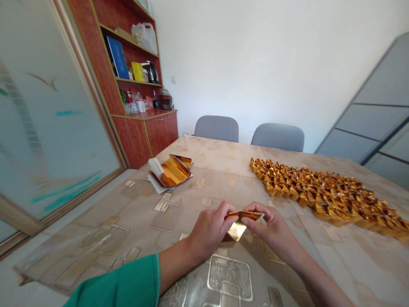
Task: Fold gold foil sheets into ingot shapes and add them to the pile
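Foil, gold and folded, is pinched in curled left hand and right hand.

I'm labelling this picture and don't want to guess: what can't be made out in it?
In the head view:
- Gold sheet: partly covered by the left hand and right hand.
- Folded gold pieces: cut off by the right edge, too crowded to count.
- Blue item: markings too small to read.
- Gray chairs: seats hidden behind the table.

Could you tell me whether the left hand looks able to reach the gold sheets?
Probably yes: only tablecloth lies between the left hand and the gold sheets, though that hand holds folded paper.
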Available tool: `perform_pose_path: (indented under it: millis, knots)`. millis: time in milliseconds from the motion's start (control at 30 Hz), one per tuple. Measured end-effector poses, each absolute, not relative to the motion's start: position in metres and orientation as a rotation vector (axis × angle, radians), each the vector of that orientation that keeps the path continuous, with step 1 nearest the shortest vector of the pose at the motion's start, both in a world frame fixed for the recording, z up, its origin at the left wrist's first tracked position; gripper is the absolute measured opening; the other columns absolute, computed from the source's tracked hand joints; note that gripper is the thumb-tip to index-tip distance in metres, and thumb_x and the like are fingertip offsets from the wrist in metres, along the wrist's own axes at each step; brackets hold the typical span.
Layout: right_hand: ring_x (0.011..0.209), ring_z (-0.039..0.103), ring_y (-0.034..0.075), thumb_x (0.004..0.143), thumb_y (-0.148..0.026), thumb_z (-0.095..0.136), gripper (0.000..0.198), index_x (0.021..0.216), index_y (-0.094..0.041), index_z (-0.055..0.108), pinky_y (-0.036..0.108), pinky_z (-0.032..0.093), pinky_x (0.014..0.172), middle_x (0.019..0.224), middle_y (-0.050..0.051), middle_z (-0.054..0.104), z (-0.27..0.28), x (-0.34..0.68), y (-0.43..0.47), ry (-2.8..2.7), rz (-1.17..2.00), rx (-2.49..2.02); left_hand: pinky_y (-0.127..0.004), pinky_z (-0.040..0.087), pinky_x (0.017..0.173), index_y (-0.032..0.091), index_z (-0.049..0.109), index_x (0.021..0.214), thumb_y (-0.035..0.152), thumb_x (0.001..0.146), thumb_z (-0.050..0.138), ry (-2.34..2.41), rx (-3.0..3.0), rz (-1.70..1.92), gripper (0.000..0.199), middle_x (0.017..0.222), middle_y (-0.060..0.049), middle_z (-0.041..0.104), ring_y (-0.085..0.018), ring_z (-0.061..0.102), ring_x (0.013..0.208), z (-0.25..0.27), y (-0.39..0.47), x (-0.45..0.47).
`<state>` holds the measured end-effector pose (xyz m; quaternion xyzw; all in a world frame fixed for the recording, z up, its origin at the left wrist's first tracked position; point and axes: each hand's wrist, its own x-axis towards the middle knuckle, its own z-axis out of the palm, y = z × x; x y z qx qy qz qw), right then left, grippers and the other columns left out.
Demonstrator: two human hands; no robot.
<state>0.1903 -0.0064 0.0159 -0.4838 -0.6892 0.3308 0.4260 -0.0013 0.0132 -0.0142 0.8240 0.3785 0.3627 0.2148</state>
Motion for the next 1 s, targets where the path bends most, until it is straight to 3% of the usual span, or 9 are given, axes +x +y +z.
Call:
perform_pose_path:
  millis: [67, 267, 400, 500, 633, 833, 1000]
  knots:
    - [0.066, 0.060, 0.019, 0.080, -0.030, 0.068, 0.012, 0.072, -0.023, 0.066, 0.031, 0.045, 0.063, 0.069, 0.001, 0.066, 0.018, 0.195, -0.006, -1.851, 0.704, -1.193, -0.022, 0.036, 0.055, 0.019, 0.060, 0.092, 0.037, 0.099, 0.048, 1.082, 2.385, 0.985, 0.023, 0.069, 0.002, 0.066, -0.013, 0.058, 0.058, -0.015, 0.014, -0.001]
    - [0.075, 0.058, 0.020, 0.082, -0.012, 0.059, 0.012, 0.077, -0.023, 0.059, 0.033, 0.041, 0.069, 0.075, 0.001, 0.066, 0.024, 0.207, -0.015, -2.168, 0.305, -1.049, -0.024, 0.036, 0.059, 0.018, 0.061, 0.087, 0.050, 0.091, 0.059, 0.926, 2.628, 1.047, 0.032, 0.073, 0.001, 0.066, -0.014, 0.058, 0.064, -0.011, 0.012, -0.004]
    - [0.076, 0.054, 0.020, 0.078, -0.004, 0.058, 0.019, 0.077, -0.023, 0.055, 0.035, 0.038, 0.074, 0.075, -0.001, 0.064, 0.018, 0.214, -0.028, -2.419, 0.172, -1.075, -0.026, 0.039, 0.062, 0.018, 0.061, 0.087, 0.052, 0.083, 0.069, 0.772, 2.757, 0.754, 0.035, 0.081, -0.001, 0.066, -0.016, 0.058, 0.073, -0.006, -0.002, -0.009]
    - [0.077, 0.053, 0.020, 0.083, -0.007, 0.057, 0.016, 0.078, -0.022, 0.058, 0.036, 0.037, 0.076, 0.079, 0.000, 0.066, 0.012, 0.216, -0.036, -2.569, 0.175, -1.124, -0.029, 0.042, 0.069, 0.019, 0.062, 0.093, 0.044, 0.086, 0.068, 0.681, 2.850, 0.541, 0.027, 0.089, -0.002, 0.067, -0.018, 0.058, 0.080, -0.006, -0.013, -0.016]
    - [0.087, 0.054, 0.021, 0.087, -0.009, 0.053, 0.019, 0.094, -0.023, 0.063, 0.038, 0.037, 0.082, 0.093, 0.003, 0.068, 0.010, 0.212, -0.041, -2.659, 0.280, -1.147, -0.032, 0.045, 0.076, 0.020, 0.063, 0.102, 0.031, 0.091, 0.062, 0.701, 2.925, 0.446, 0.016, 0.097, -0.003, 0.067, -0.020, 0.058, 0.085, -0.010, -0.021, -0.025]
    - [0.088, 0.055, 0.020, 0.097, -0.028, 0.052, 0.015, 0.091, -0.022, 0.064, 0.038, 0.036, 0.086, 0.092, 0.002, 0.067, 0.021, 0.212, -0.039, -2.636, 0.446, -1.162, -0.034, 0.047, 0.082, 0.018, 0.061, 0.109, 0.031, 0.092, 0.063, 0.699, 2.895, 0.455, 0.022, 0.103, -0.005, 0.067, -0.022, 0.057, 0.090, -0.014, -0.021, -0.031]
    - [0.085, 0.058, 0.017, 0.100, -0.026, 0.051, 0.016, 0.094, -0.024, 0.066, 0.036, 0.036, 0.087, 0.089, -0.001, 0.068, 0.023, 0.216, -0.033, -2.554, 0.582, -1.132, -0.034, 0.047, 0.090, 0.019, 0.059, 0.115, 0.028, 0.094, 0.059, 0.702, 2.786, 0.437, 0.024, 0.112, -0.005, 0.067, -0.021, 0.057, 0.097, -0.013, -0.019, -0.033]
